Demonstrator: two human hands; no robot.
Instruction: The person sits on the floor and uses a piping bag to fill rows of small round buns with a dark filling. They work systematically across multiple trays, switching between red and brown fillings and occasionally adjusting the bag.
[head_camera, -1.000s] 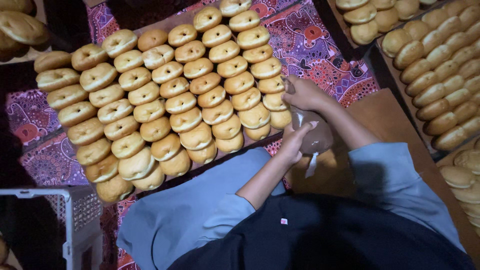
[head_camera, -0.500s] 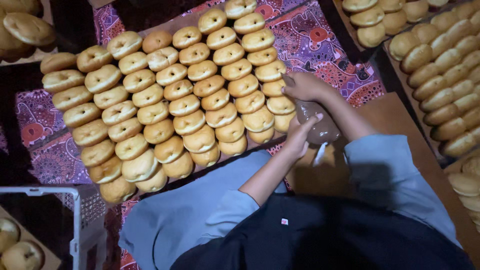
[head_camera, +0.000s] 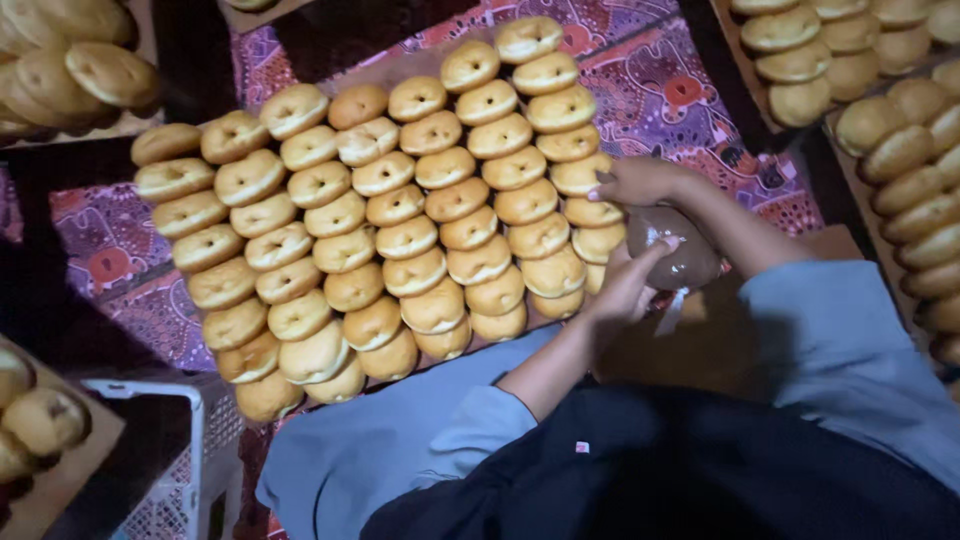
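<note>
A wooden tray holds several rows of golden ring doughnuts. At its right edge my two hands work a clear piping bag of brown filling. My right hand is curled over the bag's narrow front end and presses against a doughnut in the outer row. Just below it, my left hand grips the bag's bulging side from the left. A loose tail of plastic hangs under the bag.
More trays of buns stand at the right, top right and top left. A white plastic crate sits at bottom left beside more buns. A patterned purple cloth lies underneath. My blue-clad knees fill the bottom.
Both hands stay on the bag at the tray's right edge, with only a slight shift. The view has drifted, so the tray sits further right in the frame.
</note>
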